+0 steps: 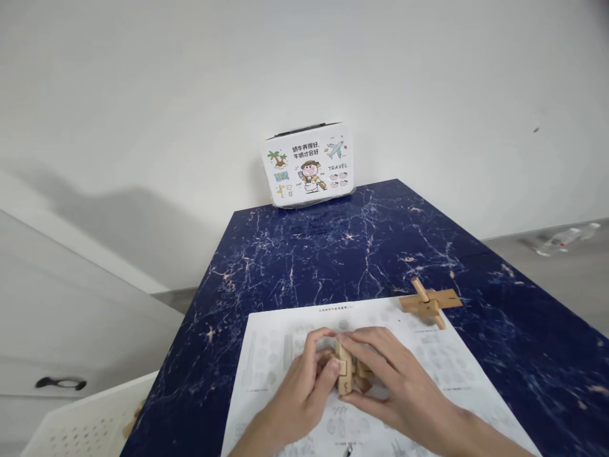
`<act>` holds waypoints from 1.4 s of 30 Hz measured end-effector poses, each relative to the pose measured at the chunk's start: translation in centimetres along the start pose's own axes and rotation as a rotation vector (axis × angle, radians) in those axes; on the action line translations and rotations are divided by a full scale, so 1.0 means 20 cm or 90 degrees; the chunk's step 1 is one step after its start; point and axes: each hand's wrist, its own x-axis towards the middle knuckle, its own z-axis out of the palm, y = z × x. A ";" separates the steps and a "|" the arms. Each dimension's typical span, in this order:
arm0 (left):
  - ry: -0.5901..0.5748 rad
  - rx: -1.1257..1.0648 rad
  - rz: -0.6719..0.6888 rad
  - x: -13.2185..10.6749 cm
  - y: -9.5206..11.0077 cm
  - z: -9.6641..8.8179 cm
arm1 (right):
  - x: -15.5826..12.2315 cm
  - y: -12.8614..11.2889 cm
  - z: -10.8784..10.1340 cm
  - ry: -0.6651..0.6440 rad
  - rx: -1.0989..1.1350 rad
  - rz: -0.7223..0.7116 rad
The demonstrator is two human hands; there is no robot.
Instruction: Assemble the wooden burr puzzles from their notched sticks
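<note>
From my seat I see both hands closed around the wooden puzzle (346, 373), which sits low over the printed sheet (442, 362) near the front edge of the blue marbled table (333, 254). The left hand (302, 384) grasps it from its side with the thumb pressed on an upright notched block. The right hand (397, 381) wraps it from the other side, fingers arched over the top and thumb under the lower edge. To work these pieces well, I judge the grip should be firm but light on the outer sticks, so that the notches stay lined up. Any sliding piece should be pushed straight along its slot, not twisted, and the cluster should stay close above the paper so that a dropped stick does not roll off. The fingers cover much of the wood, so I would tilt it toward the camera before pressing anything home. By my count there are two hands and one puzzle cluster between them; I can make out about three sticks in it, the rest hidden. There is one crossed wooden assembly (429, 303) lying apart at the sheet's far right corner, one sheet, and one cartoon-printed box (309, 165) against the wall. One white perforated basket (85, 425) stands at the lower left
</note>
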 end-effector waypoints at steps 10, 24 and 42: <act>0.006 -0.033 0.001 0.00 0.00 0.02 | 0.00 0.02 0.01 -0.023 0.002 0.009; 0.186 -0.179 -0.062 0.04 0.02 -0.03 | -0.01 0.00 -0.02 -0.077 -0.077 0.090; 0.107 -0.119 -0.055 0.02 0.02 -0.04 | -0.03 0.06 -0.03 -0.056 -0.055 0.173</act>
